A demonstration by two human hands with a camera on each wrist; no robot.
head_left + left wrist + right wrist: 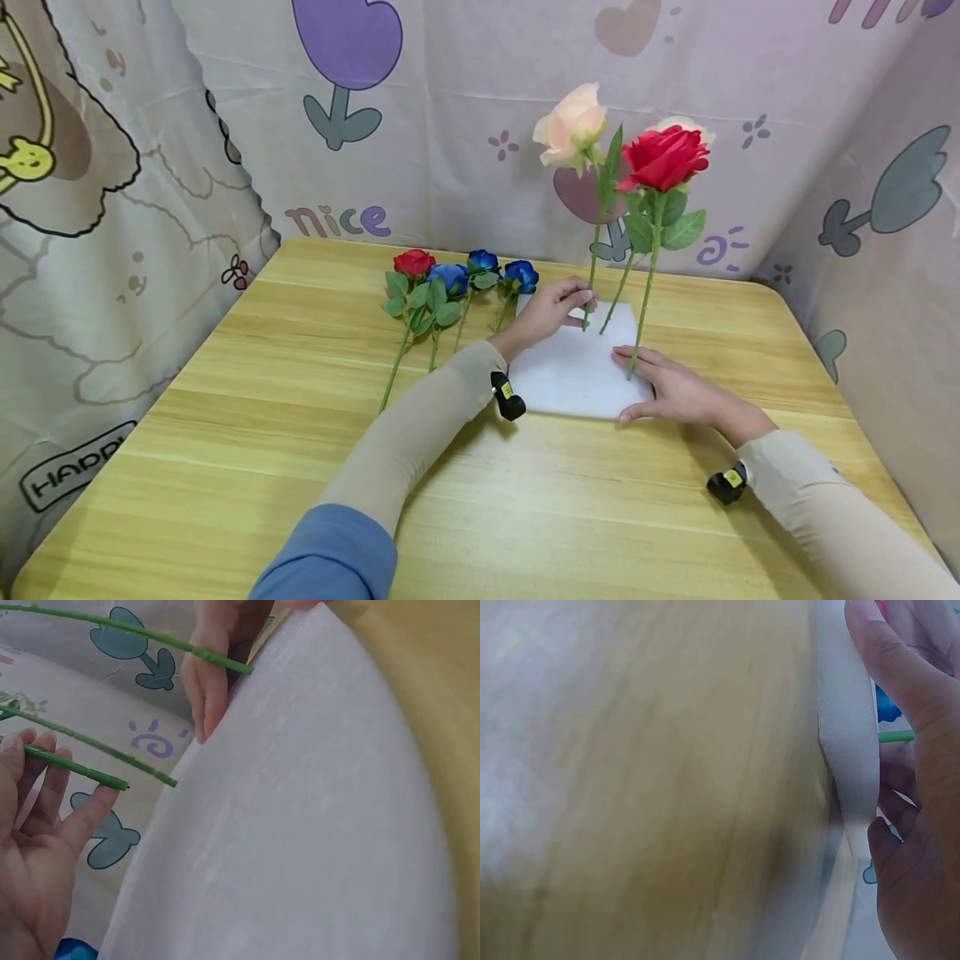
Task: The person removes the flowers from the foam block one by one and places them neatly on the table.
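Pinches a pale peach rose low on its stem, with thumb and fingertips of the left grip closed lightly on it. Holds it nearly upright over the far part of a white foam board, bloom high above, lower stem end free past the fingers in the left wrist view. Just to the right, has a second pale rose set leaning on the board, bloom mostly hidden behind an upright red rose, also set there, nearer the front. Cannot tell the depth of either stem in the foam.

Rests the right grip on the board's right side, fingers extended and thumb apart at the near edge, pressing more than clasping, close beside the upright red rose's stem. Cannot tell contact with that stem.

Left of the board, shows a lying red rose and three blue roses on the bench, blooms toward the back. Beyond, shows a printed cloth with tulips and "nice" lettering.
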